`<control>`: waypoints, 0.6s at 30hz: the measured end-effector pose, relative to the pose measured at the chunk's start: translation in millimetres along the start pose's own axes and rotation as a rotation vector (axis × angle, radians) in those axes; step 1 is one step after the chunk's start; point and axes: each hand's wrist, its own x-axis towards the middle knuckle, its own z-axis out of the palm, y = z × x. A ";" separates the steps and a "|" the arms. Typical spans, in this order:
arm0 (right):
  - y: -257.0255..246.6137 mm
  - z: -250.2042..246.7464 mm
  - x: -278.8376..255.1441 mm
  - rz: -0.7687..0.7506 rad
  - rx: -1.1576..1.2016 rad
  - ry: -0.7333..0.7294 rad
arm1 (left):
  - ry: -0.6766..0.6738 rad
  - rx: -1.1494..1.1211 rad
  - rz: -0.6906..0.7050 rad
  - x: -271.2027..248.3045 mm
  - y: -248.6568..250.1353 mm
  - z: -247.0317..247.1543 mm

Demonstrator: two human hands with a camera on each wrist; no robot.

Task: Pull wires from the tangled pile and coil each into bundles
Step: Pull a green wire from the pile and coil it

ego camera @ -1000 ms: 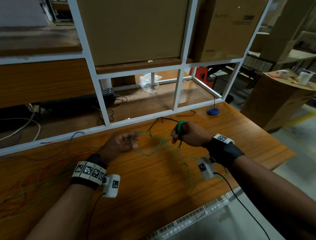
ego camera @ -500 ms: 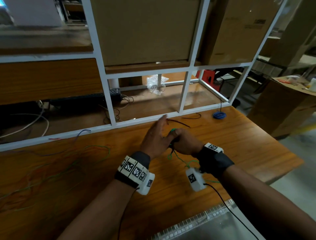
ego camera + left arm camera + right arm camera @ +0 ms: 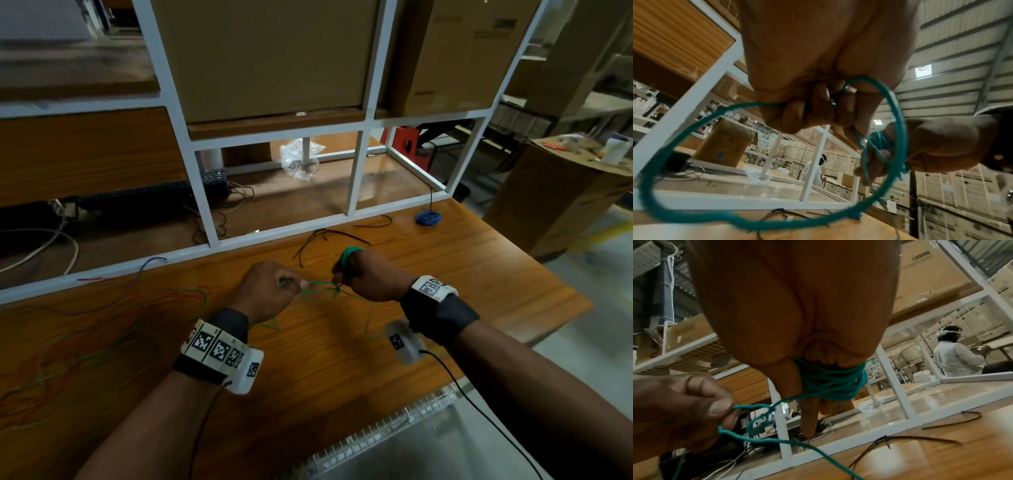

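Observation:
A green wire (image 3: pixel 318 284) stretches between my two hands above the wooden table (image 3: pixel 462 274). My left hand (image 3: pixel 291 282) pinches it between thumb and fingertips; in the left wrist view the green wire (image 3: pixel 898 113) curves from that pinch into a wide loop. My right hand (image 3: pixel 342 274) holds a green coil (image 3: pixel 349 255) wound round its fingers, and several turns of the coil (image 3: pixel 834 382) show in the right wrist view. Slack green wire trails on the table beneath both hands. The tangled pile (image 3: pixel 102 325) of thin coloured wires lies to the left.
A blue coiled bundle (image 3: pixel 428 217) lies at the table's back right. Loose black wires (image 3: pixel 329 236) lie just beyond my hands. A white metal rack (image 3: pixel 205 219) runs along the table's back edge with cardboard boxes (image 3: pixel 267 58) on it. A person in white (image 3: pixel 955 358) sits far behind.
My left hand went over to the right hand with fingers straight, then drew back to the left, now pinching the green wire. The right hand stayed in place with its coil.

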 end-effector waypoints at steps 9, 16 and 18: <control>-7.8 -16.3 -12.9 0.049 -0.078 -0.296 | 0.228 0.102 0.041 0.1 -23.2 -20.2; -34.7 -12.5 -16.3 -0.009 0.105 -0.713 | 0.333 0.096 0.151 11.3 -19.3 -27.8; -36.9 -0.6 -16.8 -0.075 0.406 -0.791 | 0.322 0.058 0.197 17.5 -18.5 -30.2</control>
